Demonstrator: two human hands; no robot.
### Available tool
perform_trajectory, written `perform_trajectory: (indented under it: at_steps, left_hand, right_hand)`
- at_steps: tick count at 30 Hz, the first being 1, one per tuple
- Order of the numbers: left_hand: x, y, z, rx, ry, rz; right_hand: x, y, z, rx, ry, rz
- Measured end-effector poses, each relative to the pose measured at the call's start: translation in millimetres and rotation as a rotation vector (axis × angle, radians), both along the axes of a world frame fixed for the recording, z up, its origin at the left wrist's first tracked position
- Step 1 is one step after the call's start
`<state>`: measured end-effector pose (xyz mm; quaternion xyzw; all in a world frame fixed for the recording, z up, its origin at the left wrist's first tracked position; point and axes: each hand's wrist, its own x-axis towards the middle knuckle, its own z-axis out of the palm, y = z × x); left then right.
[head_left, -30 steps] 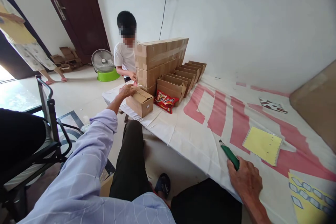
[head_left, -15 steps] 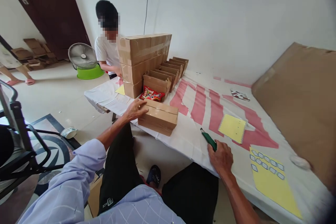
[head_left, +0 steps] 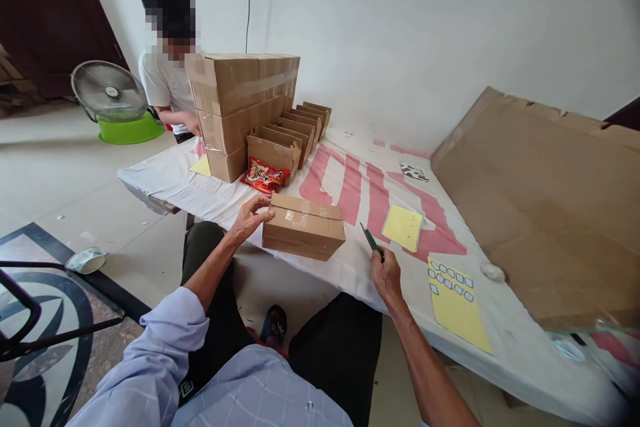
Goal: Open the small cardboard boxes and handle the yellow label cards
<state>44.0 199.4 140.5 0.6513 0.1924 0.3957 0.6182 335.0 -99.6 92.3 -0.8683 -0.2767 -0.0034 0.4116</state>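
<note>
A small closed cardboard box (head_left: 303, 230) lies at the table's near edge, clear tape along its top. My left hand (head_left: 251, 219) grips its left end, the fingers at the top corner and the thumb toward the front. To the right of the box, my right hand (head_left: 386, 272) is closed around a green utility knife (head_left: 373, 244). The blade points up and away, apart from the box. Just behind the box, a red printed packet (head_left: 265, 176) leans against an open carton (head_left: 271, 153).
Stacked cardboard boxes (head_left: 235, 90) rise at the back left, with a row of open cartons beside them. A person (head_left: 167, 80) in white stands behind. Yellow sheets (head_left: 403, 227) lie on the cloth-covered table (head_left: 350, 273). A large cardboard sheet (head_left: 540, 213) leans at right.
My view has swung to the right. The knife has turned in my right hand, showing its narrow side with the blade up. My left hand stays at the box's left end.
</note>
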Motion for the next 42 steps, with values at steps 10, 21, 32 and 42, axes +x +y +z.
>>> perform_trajectory:
  at_steps: [10,21,32,42]
  left_hand:
    - [7.9,-18.9,6.8,0.018,0.045,-0.01]
    - [7.4,-27.9,6.2,0.14,0.097,-0.022]
    - [5.9,-35.3,11.0,0.161,0.103,-0.069]
    - [5.5,-40.8,13.8,0.187,0.14,-0.054]
  right_hand:
    - [-46.4,47.7,24.1,0.323,0.375,0.217]
    - [-25.1,24.8,6.2,-0.015,0.008,0.129]
    - [-26.3,16.3,122.1,0.178,-0.022,0.364]
    - [-75.0,84.9,199.7,-0.119,-0.248,0.9]
